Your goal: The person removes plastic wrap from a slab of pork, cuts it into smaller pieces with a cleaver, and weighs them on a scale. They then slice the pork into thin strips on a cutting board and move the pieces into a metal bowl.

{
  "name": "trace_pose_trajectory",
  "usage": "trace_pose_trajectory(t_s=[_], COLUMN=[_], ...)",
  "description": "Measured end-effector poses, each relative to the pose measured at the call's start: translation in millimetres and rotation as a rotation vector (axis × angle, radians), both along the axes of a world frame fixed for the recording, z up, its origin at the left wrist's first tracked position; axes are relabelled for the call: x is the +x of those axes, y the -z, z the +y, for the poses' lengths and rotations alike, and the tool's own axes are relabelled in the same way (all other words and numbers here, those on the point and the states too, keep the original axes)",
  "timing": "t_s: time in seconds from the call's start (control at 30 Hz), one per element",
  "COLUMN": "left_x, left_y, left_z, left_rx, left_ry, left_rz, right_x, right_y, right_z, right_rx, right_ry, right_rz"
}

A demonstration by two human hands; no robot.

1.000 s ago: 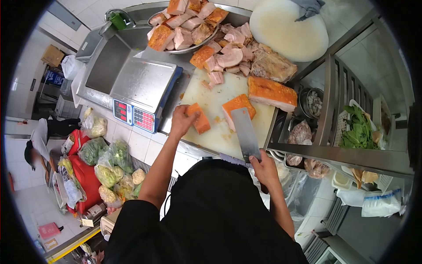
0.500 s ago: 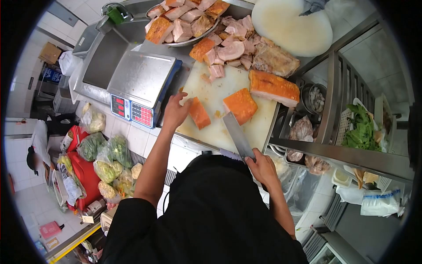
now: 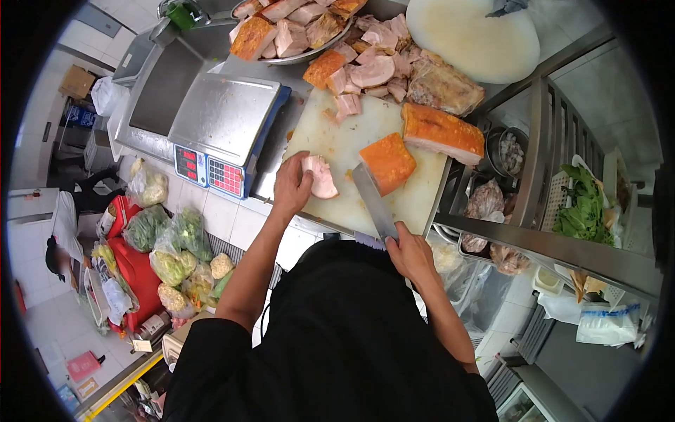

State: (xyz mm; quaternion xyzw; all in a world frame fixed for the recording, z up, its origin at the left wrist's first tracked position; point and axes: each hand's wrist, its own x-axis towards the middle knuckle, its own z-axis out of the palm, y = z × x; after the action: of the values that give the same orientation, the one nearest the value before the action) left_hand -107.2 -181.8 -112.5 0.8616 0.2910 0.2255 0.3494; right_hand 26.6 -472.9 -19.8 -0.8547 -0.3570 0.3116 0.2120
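Observation:
My left hand (image 3: 292,184) grips a piece of roast pork (image 3: 321,177) at the near left of the white cutting board (image 3: 330,144), its pale cut face showing. In my right hand (image 3: 411,252) is a cleaver (image 3: 375,202), shut on the handle, with the blade slanting up and left. The blade's far end lies against a block of roast pork (image 3: 389,164) with orange skin. A longer pork slab (image 3: 443,135) rests behind it to the right. Several chopped pork pieces (image 3: 369,72) are heaped at the board's far side, beside a browned chunk of meat (image 3: 445,86).
Left of the board stand a digital scale (image 3: 225,119) and a sink (image 3: 163,91). A metal bowl (image 3: 309,56) of pork sits at the back, near a round white board (image 3: 478,42). A metal rack (image 3: 555,243) borders the right. Another person (image 3: 65,232) is at far left.
My left hand has closed on the pork piece, which has turned from skin side up to show its pale cut face. The cleaver stays in my right hand, nearly unmoved.

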Motion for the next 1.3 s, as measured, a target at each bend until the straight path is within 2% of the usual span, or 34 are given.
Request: trace_pose_trajectory(t_s=[0.07,0.23,0.3,0.63,0.87,0.97,1.13,1.3], left_x=[8,12,13,18,21,23,22,22], left_y=[-8,-5,-5,-7,-3,-5,-4,-1], left_z=[-1,-7,-7,-6,-7,-9,-8,-8], left_rx=[0.096,0.016,0.095,0.099,0.083,0.074,0.093,0.078], left_ry=[0.039,0.105,0.092,0.114,0.078,0.061,0.066,0.053], left_rz=[-0.132,-0.071,-0.059,0.003,-0.02,-0.022,-0.011,-0.008], right_x=[0,-7,-8,-10,-2,-2,-9,-4], right_y=[7,-9,-12,-14,-13,-4,-25,-2], right_z=[5,36,46,59,104,120,109,131], right_rx=[-0.066,0.054,0.041,0.104,0.006,0.087,-0.092,-0.008], right_ry=[-0.04,-0.041,-0.048,-0.096,-0.172,-0.163,-0.156,-0.184], right_rz=[-0.056,-0.06,-0.032,-0.08,-0.087,-0.117,-0.074,-0.112])
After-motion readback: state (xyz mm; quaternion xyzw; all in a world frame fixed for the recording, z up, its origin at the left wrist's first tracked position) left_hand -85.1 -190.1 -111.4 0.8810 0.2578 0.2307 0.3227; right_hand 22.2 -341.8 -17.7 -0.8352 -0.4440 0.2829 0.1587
